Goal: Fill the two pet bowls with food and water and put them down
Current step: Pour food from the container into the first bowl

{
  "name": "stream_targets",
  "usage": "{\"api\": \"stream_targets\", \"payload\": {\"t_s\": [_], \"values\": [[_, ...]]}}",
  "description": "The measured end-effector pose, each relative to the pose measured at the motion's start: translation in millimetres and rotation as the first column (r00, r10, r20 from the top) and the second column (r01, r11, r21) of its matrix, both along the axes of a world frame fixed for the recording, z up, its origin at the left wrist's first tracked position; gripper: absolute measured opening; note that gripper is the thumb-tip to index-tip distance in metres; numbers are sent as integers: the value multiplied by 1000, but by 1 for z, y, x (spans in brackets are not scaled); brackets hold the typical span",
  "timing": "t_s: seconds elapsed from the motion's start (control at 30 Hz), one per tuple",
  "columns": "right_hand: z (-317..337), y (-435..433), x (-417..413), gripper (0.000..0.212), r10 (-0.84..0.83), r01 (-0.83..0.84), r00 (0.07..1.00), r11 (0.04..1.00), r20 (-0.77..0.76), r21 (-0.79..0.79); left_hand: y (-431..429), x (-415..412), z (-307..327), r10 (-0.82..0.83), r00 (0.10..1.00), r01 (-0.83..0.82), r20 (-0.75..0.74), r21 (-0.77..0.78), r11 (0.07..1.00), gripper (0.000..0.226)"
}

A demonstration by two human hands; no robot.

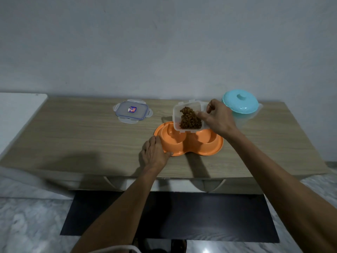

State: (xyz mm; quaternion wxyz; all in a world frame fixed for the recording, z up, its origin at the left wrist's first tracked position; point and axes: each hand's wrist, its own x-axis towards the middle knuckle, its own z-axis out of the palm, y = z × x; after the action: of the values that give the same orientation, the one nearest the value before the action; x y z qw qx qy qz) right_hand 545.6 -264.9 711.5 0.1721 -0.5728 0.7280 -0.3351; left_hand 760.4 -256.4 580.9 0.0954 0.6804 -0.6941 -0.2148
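Orange double bowl [218, 146]: plastic, two basins side by side. It sits on the table, right of centre, towards the near edge. Bare orange shows at the bottom of both basins.
Clear tub [177, 114]: held off the table above the bowl's far edge, mostly over the left basin, tipped with its open mouth towards the near side.
Kibble [189, 119]: brown, heaped inside the tub against its lower wall.
Right hand [219, 118]: clamped on the tub's right side, thumb over the rim, fingers behind.
Left hand [155, 152]: fingers stretched flat against the bowl's near-left rim, thumb along the near edge, nothing gripped.
Tub lid [132, 111]: flat on the table, far left of the bowl, well apart, sticker up.
Jug [241, 105]: teal lid, far right, partly hidden behind the right hand.
Table [82, 136]: pale wood grain, against a grey wall.
Floor: a dark mat [164, 216] lies under the table's near edge.
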Motion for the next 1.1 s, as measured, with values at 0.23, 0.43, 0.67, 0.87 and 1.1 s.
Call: {"api": "stream_targets", "payload": {"t_s": [0.23,0.43,0.67,0.87,1.1], "values": [[2,6,9,39,80,-84,983,996,-167,-15,-3,-6,7,28,998,-30,57,36,999,79],[3,11,16,41,153,-163,961,986,-230,-25,-2,-7,8,30,997,-32,67,40,999,79],[1,13,18,40,162,-173,952,985,-261,-19,-2,-7,6,25,998,-28,53,39,999,77],[1,16,19,41,166,-177,951,984,-261,-17,-3,-6,4,24,999,-25,45,26,999,76],[2,18,20,40,173,-184,945,983,-278,-17,-3,-5,3,28,999,-29,43,24,999,78]]}}
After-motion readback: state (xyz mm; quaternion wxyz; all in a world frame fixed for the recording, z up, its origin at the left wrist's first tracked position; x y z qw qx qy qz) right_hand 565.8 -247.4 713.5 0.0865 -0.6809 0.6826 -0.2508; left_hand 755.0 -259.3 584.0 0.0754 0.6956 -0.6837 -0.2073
